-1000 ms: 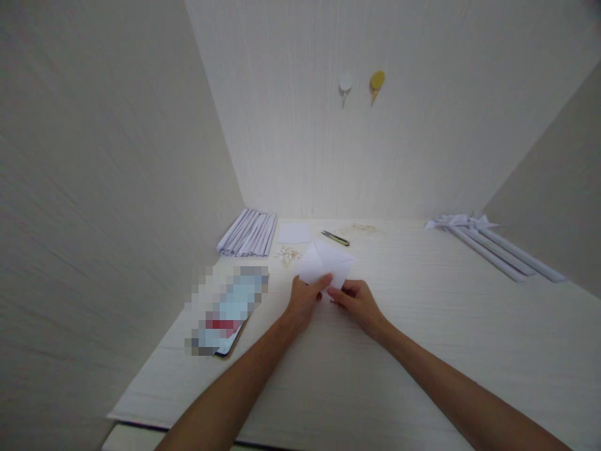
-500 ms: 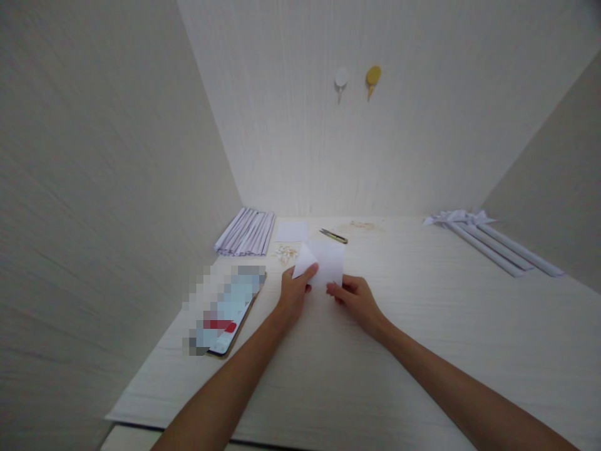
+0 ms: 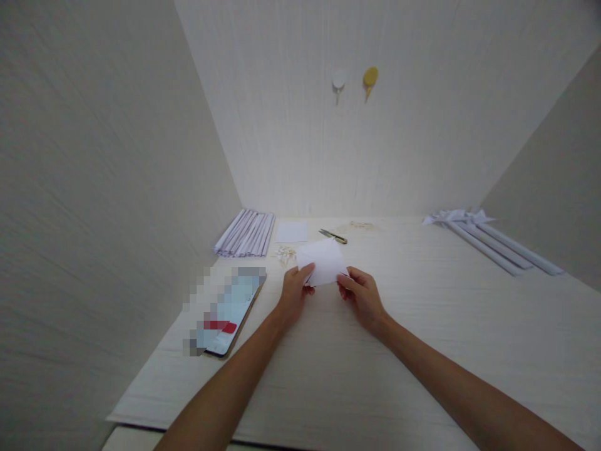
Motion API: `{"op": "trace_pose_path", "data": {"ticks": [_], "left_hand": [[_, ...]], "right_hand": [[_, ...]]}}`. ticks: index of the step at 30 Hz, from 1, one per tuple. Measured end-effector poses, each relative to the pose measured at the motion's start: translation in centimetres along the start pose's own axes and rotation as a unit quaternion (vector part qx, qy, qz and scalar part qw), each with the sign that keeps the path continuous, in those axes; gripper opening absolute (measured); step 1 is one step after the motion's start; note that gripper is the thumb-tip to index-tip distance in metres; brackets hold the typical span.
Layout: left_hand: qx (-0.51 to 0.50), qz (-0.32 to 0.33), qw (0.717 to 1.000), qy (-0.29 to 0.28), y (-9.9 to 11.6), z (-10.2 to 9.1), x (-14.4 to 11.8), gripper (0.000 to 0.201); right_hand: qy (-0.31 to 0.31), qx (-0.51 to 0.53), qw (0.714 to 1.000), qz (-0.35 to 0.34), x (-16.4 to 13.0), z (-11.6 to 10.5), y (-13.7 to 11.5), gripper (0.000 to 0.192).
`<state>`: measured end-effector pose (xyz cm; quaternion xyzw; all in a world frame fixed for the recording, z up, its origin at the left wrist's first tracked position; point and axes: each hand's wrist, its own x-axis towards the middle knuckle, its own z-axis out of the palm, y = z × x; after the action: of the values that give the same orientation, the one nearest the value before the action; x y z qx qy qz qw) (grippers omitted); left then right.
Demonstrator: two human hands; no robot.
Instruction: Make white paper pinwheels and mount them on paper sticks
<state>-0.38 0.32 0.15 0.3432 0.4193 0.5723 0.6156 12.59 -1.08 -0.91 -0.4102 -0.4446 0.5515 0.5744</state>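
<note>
Two hands (image 3: 328,294), one paper sheet (image 3: 323,262)

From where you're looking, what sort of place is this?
Probably a paper-craft desk set in a plain walled alcove. Both hands hold a folded white paper; a stack of folded strips, small snips and rolled paper tubes lie on the pale tabletop.

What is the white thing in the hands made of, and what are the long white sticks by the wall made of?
The white sheet looks like thin matte paper: it lies flat and shows a faint fold, pinched by the left hand and the right hand. The long white sticks seem to be rolled paper too, with crumpled ends. The table looks like pale wood-grain laminate.
</note>
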Motion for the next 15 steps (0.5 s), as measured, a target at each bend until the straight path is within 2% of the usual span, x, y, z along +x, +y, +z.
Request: {"op": "trace_pose_path", "data": {"ticks": [8, 10, 12, 15], "left_hand": [[0.099, 0.010, 0.993, -0.062, -0.77, 0.18, -0.52, 0.024], [0.107, 0.019, 0.993, -0.048, -0.90, 0.28, -0.73, 0.025], [0.103, 0.027, 0.994, -0.018, -0.97, 0.32, -0.81, 0.024], [0.093, 0.040, 0.994, 0.032, -0.98, 0.30, -0.70, 0.023]], "right_hand": [[0.077, 0.083, 0.994, 0.003, 0.42, -0.20, -0.35, 0.027], [0.059, 0.042, 0.997, 0.001, 0.32, -0.11, -0.25, 0.029], [0.009, -0.035, 0.999, -0.005, 0.12, 0.02, -0.15, 0.028], [-0.074, -0.142, 0.987, -0.021, -0.12, 0.12, -0.04, 0.024]]}}
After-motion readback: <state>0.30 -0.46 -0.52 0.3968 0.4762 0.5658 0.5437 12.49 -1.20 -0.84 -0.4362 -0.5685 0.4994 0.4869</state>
